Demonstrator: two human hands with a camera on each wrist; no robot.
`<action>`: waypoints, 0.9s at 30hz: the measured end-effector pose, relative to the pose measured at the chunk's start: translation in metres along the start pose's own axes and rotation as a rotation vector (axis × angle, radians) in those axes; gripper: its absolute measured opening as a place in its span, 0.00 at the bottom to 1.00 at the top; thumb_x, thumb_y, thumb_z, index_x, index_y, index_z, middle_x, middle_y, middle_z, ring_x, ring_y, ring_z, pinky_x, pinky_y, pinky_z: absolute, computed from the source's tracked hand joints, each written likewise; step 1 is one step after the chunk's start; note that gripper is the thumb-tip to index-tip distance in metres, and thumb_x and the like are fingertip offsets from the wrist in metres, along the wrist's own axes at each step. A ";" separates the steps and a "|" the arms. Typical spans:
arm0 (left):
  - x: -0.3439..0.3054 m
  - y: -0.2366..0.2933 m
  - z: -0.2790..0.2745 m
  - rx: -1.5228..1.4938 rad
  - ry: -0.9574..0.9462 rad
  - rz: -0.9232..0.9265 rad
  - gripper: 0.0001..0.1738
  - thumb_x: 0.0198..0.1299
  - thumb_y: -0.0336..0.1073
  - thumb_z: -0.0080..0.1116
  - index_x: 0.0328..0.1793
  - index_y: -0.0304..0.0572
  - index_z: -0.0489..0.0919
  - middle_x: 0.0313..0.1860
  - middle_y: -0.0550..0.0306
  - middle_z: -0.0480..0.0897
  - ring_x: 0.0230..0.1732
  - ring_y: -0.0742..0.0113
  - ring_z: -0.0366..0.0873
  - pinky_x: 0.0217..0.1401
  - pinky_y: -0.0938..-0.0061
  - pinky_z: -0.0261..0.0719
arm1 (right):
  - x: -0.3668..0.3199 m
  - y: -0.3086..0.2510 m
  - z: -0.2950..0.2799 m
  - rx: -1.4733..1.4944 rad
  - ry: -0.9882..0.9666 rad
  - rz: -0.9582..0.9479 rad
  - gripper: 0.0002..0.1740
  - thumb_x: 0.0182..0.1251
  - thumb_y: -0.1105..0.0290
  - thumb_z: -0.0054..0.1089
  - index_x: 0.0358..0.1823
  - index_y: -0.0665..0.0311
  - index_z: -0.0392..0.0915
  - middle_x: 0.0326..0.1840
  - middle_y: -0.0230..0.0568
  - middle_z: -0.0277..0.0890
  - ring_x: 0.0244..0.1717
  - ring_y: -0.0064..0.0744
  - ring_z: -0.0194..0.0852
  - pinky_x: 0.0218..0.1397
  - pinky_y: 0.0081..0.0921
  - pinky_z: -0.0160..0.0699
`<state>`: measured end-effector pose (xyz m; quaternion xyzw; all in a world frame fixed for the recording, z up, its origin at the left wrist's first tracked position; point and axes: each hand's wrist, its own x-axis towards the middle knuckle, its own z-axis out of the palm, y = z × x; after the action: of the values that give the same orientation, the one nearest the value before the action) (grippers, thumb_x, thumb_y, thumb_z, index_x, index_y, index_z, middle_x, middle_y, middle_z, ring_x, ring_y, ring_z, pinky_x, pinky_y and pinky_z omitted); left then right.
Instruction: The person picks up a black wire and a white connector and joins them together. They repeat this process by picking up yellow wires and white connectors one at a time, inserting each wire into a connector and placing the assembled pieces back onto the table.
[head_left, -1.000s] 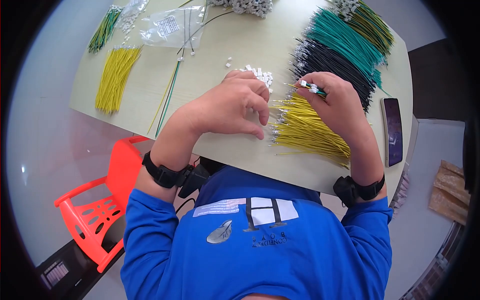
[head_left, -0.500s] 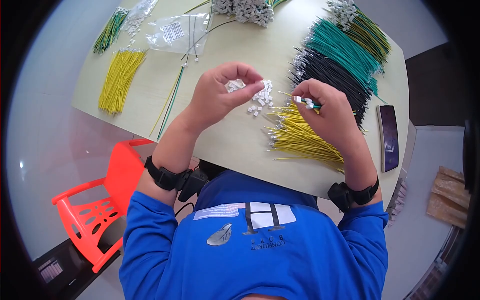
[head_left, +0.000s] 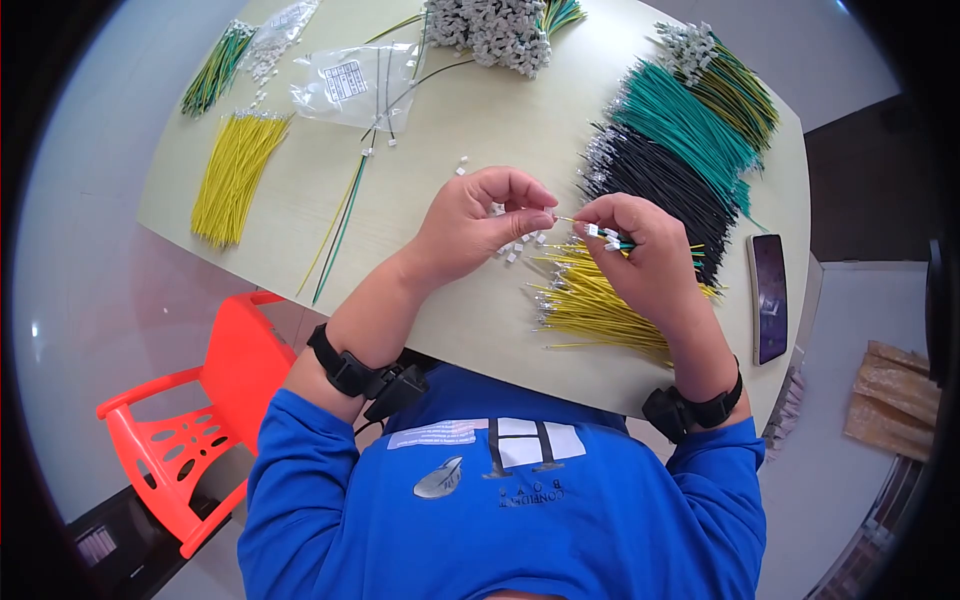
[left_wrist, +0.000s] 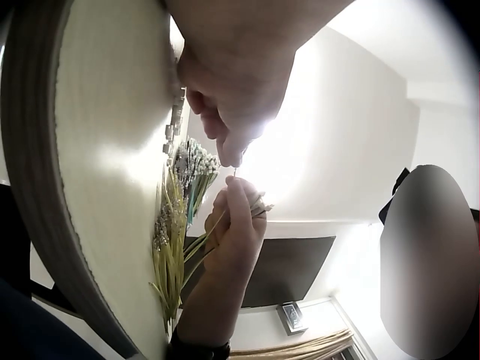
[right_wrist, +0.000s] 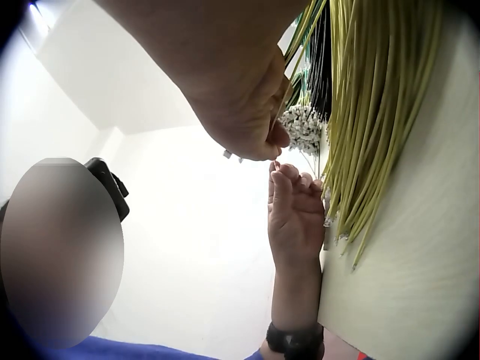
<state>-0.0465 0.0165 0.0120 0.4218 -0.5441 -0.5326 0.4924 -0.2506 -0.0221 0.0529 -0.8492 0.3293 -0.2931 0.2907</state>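
My left hand (head_left: pixel 475 225) pinches a small white connector housing (head_left: pixel 551 211) between thumb and forefinger, mostly covered by the fingertips. Facing it, my right hand (head_left: pixel 645 245) pinches a yellow wire, its tip right at the housing. White connectors (head_left: pixel 592 230) on green wires stick out from the same right hand's grip. In the left wrist view, the fingertips of both hands nearly meet above the table. Loose white housings (head_left: pixel 514 252) lie under my left hand, partly hidden by it. Beneath my right hand is a bundle of yellow wires (head_left: pixel 600 300) with metal ends.
Black wires (head_left: pixel 665 185) and green wires (head_left: pixel 690 120) lie in bundles at the right, with a phone (head_left: pixel 768 300) near the edge. Finished-looking connector bundles (head_left: pixel 490 35) sit at the back. Leftward are a plastic bag (head_left: pixel 345 85), more yellow wires (head_left: pixel 238 180) and a red chair (head_left: pixel 240 350).
My left hand first moved up over the loose housings, then came right with a white housing between its fingertips. My right hand kept its wires, and the two hands' fingertips are now close together.
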 end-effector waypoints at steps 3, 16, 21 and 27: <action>0.000 -0.001 -0.001 0.017 -0.008 0.011 0.08 0.57 0.23 0.61 0.43 0.34 0.79 0.41 0.57 0.81 0.44 0.72 0.79 0.50 0.79 0.77 | 0.001 0.002 0.002 -0.010 0.033 -0.030 0.05 0.55 0.78 0.63 0.34 0.66 0.79 0.26 0.36 0.76 0.27 0.24 0.74 0.30 0.19 0.71; 0.000 0.000 -0.002 0.034 -0.015 -0.005 0.09 0.57 0.25 0.63 0.44 0.35 0.79 0.41 0.59 0.81 0.42 0.76 0.77 0.45 0.83 0.75 | 0.002 0.000 0.003 -0.015 0.011 0.012 0.05 0.54 0.76 0.65 0.32 0.67 0.78 0.26 0.37 0.77 0.27 0.25 0.74 0.31 0.20 0.71; 0.000 0.002 -0.002 0.068 -0.018 -0.022 0.09 0.57 0.26 0.63 0.44 0.36 0.80 0.40 0.61 0.81 0.39 0.79 0.75 0.41 0.85 0.73 | 0.002 0.000 0.005 -0.019 0.010 0.018 0.04 0.54 0.76 0.64 0.31 0.67 0.78 0.26 0.37 0.77 0.27 0.25 0.74 0.31 0.20 0.70; -0.001 0.007 0.000 0.143 -0.007 -0.056 0.09 0.55 0.26 0.65 0.43 0.39 0.82 0.38 0.64 0.81 0.34 0.81 0.71 0.38 0.86 0.71 | 0.001 -0.001 0.007 -0.033 0.025 0.022 0.04 0.54 0.75 0.64 0.30 0.67 0.78 0.25 0.36 0.77 0.26 0.25 0.73 0.30 0.20 0.70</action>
<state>-0.0459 0.0182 0.0185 0.4689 -0.5707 -0.5073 0.4439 -0.2447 -0.0203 0.0497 -0.8464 0.3470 -0.2952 0.2757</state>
